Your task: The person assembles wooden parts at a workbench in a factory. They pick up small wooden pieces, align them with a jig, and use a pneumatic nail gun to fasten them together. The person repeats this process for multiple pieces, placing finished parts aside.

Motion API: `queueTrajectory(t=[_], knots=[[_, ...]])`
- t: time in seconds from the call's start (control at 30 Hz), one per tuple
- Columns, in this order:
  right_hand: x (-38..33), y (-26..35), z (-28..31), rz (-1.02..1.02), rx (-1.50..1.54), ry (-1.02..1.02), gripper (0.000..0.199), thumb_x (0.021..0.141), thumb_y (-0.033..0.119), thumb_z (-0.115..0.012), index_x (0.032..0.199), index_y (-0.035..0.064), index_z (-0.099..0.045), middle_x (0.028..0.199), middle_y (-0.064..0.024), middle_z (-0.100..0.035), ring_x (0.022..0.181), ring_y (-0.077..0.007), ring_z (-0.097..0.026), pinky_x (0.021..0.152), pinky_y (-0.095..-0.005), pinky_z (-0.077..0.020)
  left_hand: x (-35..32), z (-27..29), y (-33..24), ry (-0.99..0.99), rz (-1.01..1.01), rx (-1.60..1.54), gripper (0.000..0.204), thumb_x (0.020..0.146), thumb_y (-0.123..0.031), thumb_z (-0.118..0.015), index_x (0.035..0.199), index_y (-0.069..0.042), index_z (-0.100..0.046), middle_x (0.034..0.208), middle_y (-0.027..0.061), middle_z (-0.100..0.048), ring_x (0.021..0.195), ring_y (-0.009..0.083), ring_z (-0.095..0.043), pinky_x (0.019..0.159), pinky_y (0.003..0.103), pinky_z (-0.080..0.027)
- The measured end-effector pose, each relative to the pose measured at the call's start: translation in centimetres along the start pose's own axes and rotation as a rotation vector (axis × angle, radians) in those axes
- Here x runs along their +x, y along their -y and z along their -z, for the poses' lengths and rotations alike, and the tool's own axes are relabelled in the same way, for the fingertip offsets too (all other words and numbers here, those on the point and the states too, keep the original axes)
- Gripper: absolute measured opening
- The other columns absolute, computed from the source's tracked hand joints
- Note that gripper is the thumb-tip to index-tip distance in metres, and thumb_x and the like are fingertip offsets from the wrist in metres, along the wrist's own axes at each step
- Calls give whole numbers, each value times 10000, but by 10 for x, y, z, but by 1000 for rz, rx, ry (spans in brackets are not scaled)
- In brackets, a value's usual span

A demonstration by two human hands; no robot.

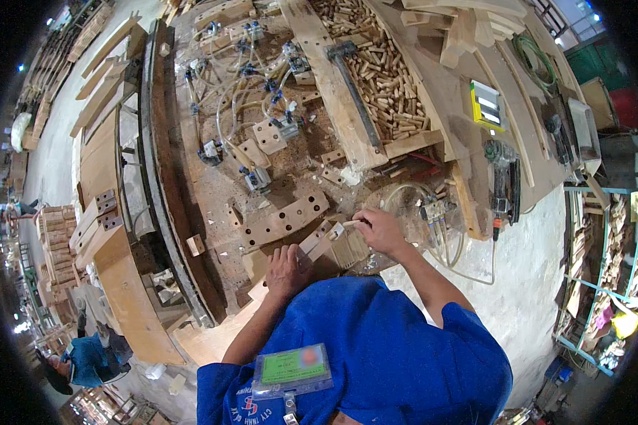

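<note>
My left hand [288,272] presses down on a pale wooden piece [317,245] lying on the dusty workbench [220,191]. My right hand [377,230] pinches a short wooden dowel [350,222] and holds it at the end of that piece. Just beyond lies a curved wooden part with several drilled holes [285,219]. A tray full of wooden dowels [386,78] sits further back, with a hammer [353,85] resting on the plank beside it.
Pneumatic clamps with pale hoses [244,85] cover the bench's middle. A power drill [502,180] lies at the right edge, a yellow box [486,105] behind it. Long curved timbers [159,170] run along the left. Another person in blue [85,358] crouches at lower left.
</note>
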State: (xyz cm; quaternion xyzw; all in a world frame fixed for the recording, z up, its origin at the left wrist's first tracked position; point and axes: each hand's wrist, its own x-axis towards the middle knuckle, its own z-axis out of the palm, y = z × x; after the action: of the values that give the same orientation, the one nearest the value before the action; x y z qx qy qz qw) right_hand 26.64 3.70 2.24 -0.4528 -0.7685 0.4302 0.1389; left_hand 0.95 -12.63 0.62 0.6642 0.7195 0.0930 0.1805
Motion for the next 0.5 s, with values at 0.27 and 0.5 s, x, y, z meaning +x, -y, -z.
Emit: queueTrajectory(t=[0.27,0.5], knots=[[11,-14,-31,111,-67,105,210,968,267,-633,1019,67,-674,960,-162,-660,976,-373,-650,842,-479,-533,6,5,0,-11,-30,-19,578,779,-319,-811,1214,-60,-533,1018,135,-599,974,342,-591,830,472,-459],[31,-19,-31,294,-202,248,178,957,213,-644,937,37,-625,884,-168,-628,895,-390,-646,779,-491,-528,8,-2,4,-13,-20,-5,590,779,-351,-809,1214,-63,-535,1016,135,-598,967,341,-591,814,466,-456]])
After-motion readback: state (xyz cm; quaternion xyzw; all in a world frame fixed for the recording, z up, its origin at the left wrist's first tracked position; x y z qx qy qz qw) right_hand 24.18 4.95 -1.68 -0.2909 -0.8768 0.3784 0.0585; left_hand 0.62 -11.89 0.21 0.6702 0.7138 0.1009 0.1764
